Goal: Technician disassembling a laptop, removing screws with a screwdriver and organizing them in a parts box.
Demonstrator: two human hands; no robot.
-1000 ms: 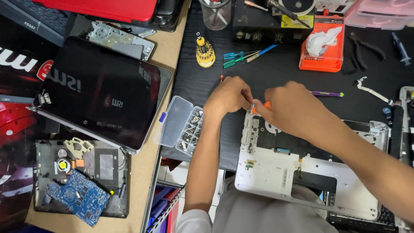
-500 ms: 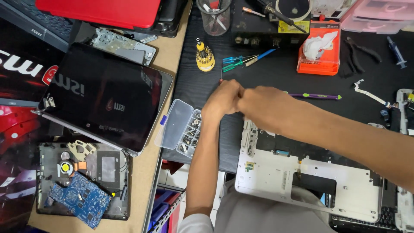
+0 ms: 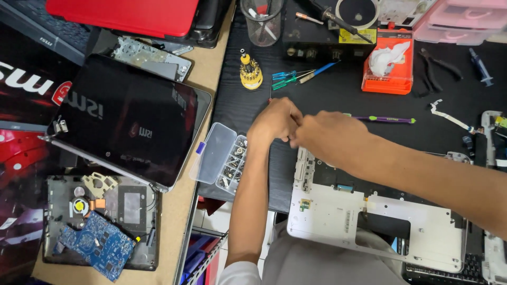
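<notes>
Left hand (image 3: pixel 275 122) and right hand (image 3: pixel 323 138) meet, fingers curled; what they grip, I cannot tell. Below them, one white, cut-out laptop palmrest (image 3: pixel 338 221); beside it, one clear screw box (image 3: pixel 222 158).

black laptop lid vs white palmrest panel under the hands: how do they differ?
The black laptop lid is dark, glossy and unbroken; the white palmrest panel is pale, matte, with a rectangular cutout. The lid lies left on the wooden bench, away from both hands; the panel sits under the right hand. Both lie flat, detached.
</notes>
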